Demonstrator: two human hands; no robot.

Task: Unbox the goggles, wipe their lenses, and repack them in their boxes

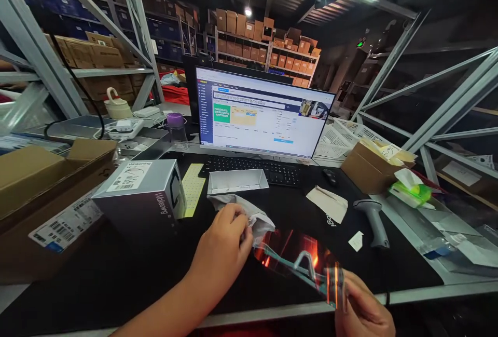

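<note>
My right hand [363, 303] grips a pair of sports sunglasses [286, 246] by one end, low at the right of the head view. They have a large red-orange mirrored lens, and teal edging shows along them. My left hand [227, 238] is closed on a light grey cloth pouch [260, 217], its fingertips bunched at the fabric. The pouch's edge meets the left end of the lens. Behind the pouch lies a white open box tray [238, 181]. A silver-grey printed box [140, 197] stands to the left of my left hand.
A monitor [260, 119] and keyboard [252, 168] stand at the back, with a mouse [329, 176] beside them. A barcode scanner [372, 223] and beige pouch [327, 204] lie to the right. Cardboard boxes stand at left [46, 197] and right [369, 168]. Yellow sheet [193, 189] lies mid-desk.
</note>
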